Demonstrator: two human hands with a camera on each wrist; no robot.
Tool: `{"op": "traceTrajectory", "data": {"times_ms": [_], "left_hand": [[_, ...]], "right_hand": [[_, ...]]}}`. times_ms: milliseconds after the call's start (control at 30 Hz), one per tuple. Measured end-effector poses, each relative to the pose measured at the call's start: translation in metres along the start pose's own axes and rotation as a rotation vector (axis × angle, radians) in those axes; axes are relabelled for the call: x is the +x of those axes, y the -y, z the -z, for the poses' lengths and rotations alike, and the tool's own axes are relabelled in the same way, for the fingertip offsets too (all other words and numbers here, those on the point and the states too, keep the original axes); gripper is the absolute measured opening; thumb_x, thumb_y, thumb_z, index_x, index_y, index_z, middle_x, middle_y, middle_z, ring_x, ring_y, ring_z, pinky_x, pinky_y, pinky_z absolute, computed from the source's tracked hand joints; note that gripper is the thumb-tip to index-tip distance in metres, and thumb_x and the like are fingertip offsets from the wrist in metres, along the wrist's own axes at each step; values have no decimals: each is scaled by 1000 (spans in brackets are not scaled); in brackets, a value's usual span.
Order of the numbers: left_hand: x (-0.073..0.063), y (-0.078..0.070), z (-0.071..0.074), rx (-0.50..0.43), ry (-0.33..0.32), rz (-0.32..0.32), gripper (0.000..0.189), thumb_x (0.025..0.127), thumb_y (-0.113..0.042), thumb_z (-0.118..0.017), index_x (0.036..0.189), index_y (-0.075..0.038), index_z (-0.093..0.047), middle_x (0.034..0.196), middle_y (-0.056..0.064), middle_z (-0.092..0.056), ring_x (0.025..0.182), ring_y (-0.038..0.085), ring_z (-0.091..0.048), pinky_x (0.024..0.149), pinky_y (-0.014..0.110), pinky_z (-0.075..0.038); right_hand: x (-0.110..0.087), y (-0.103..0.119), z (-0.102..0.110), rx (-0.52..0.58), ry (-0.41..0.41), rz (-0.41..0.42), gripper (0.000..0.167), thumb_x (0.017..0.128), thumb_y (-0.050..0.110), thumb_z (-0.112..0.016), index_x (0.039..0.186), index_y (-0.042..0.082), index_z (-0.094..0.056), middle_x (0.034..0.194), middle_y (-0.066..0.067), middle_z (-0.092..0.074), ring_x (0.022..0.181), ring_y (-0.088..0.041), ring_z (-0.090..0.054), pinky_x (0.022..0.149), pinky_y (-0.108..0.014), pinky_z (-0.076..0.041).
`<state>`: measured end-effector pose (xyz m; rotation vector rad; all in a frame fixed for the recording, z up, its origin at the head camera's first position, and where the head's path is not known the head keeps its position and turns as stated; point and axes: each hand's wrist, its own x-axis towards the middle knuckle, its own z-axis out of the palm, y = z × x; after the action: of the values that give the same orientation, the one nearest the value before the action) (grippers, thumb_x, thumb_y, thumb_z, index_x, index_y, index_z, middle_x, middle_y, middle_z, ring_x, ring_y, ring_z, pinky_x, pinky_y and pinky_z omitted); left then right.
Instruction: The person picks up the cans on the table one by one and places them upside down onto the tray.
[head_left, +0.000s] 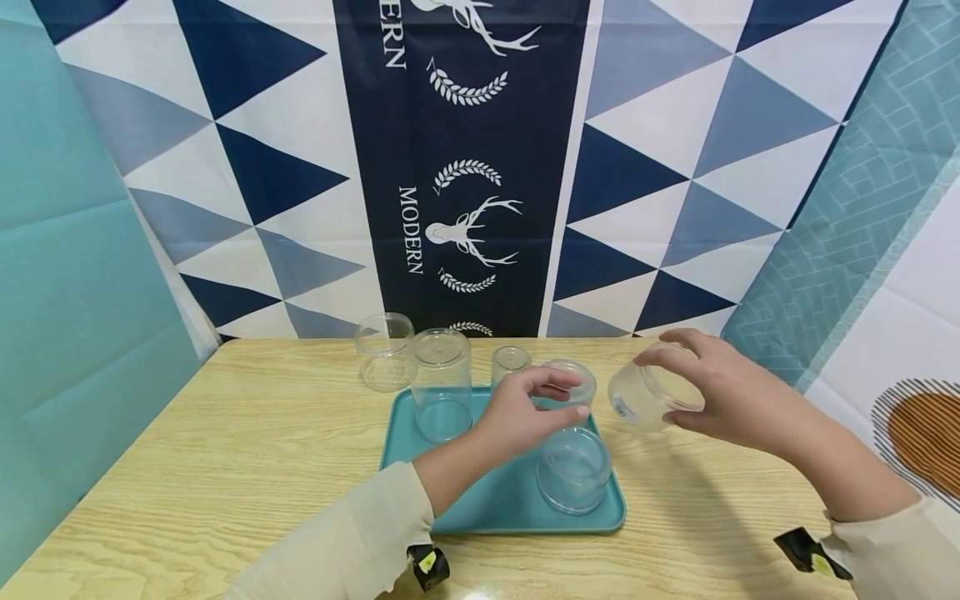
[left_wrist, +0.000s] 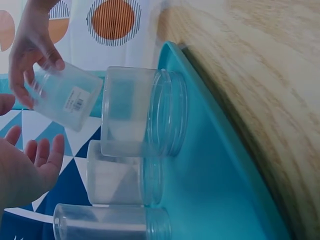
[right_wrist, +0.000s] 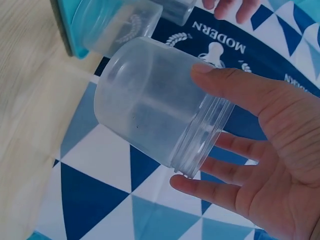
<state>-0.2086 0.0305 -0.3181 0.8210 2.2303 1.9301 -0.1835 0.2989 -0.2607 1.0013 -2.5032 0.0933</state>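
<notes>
My right hand (head_left: 723, 392) grips a clear plastic jar (head_left: 633, 400) near its threaded neck, above the table right of the tray. The jar is tilted, its base facing down and left; a white barcode label (left_wrist: 77, 100) shows in the left wrist view. My left hand (head_left: 525, 408) hovers over the blue tray (head_left: 480, 507) with fingers loosely bent and nothing in them. Close beneath it, a wide clear jar (head_left: 573, 471) stands mouth down at the tray's front right. Another clear jar (left_wrist: 117, 175) stands behind that one, partly hidden by the left hand in the head view.
A tall clear jar (head_left: 442, 387) stands on the tray's left side, and a narrow one (head_left: 512, 360) at its back. Off the tray, another clear container (head_left: 384, 354) stands at the back left of the wooden table (head_left: 247, 467). A patterned cloth (head_left: 465, 167) hangs behind.
</notes>
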Motion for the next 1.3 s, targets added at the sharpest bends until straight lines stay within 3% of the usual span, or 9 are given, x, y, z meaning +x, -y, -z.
{"op": "traceTrajectory", "data": {"times_ms": [167, 367, 567, 667, 900, 1133, 1300], "left_hand": [[-4, 3, 4, -107, -14, 21, 30, 86, -12, -75, 115, -7, -70, 117, 2, -65, 106, 20, -62, 76, 26, -56], [-7, 4, 8, -219, -32, 34, 32, 87, -8, -73, 117, -2, -68, 116, 6, -65, 104, 16, -61, 79, 27, -55], [-8, 4, 9, -402, -27, 70, 34, 88, 1, -68, 120, 9, -62, 117, 17, -60, 97, 16, -61, 83, 39, -57], [-9, 3, 10, -467, -25, 102, 33, 92, -2, -63, 122, 11, -59, 119, 17, -58, 100, 18, -61, 84, 43, -56], [-12, 0, 14, -601, -1, 159, 38, 95, -13, -57, 126, 9, -57, 118, 9, -58, 110, 28, -55, 84, 50, -55], [-16, 1, 18, -658, 39, 169, 41, 97, -18, -56, 132, 2, -56, 136, 18, -48, 115, 29, -53, 81, 54, -54], [-19, 3, 20, -704, 73, 179, 43, 97, -18, -55, 136, 0, -54, 138, 16, -47, 119, 31, -51, 81, 56, -54]], "right_hand": [[2, 9, 5, -6, -12, 24, 75, 59, 11, -92, 126, 18, -57, 125, -20, -53, 107, -42, -54, 76, -55, -54], [4, 18, 12, -8, -22, 46, 77, 58, 12, -92, 125, 19, -57, 125, -20, -53, 107, -43, -54, 77, -57, -52], [8, 28, 17, -15, -46, 86, 81, 54, 14, -94, 125, 21, -57, 125, -18, -54, 104, -41, -55, 75, -58, -51], [10, 33, 19, -16, -61, 106, 84, 52, 13, -95, 126, 21, -57, 125, -18, -55, 102, -41, -56, 74, -57, -51], [13, 43, 22, -23, -88, 153, 85, 49, 11, -94, 125, 19, -58, 125, -19, -54, 104, -42, -57, 75, -56, -53], [14, 55, 25, -24, -72, 142, 86, 52, 12, -94, 128, 22, -56, 132, -19, -51, 110, -41, -57, 73, -49, -57], [17, 64, 27, -19, -68, 147, 85, 53, 12, -94, 128, 22, -56, 134, -17, -50, 113, -40, -55, 73, -47, -58]]}}
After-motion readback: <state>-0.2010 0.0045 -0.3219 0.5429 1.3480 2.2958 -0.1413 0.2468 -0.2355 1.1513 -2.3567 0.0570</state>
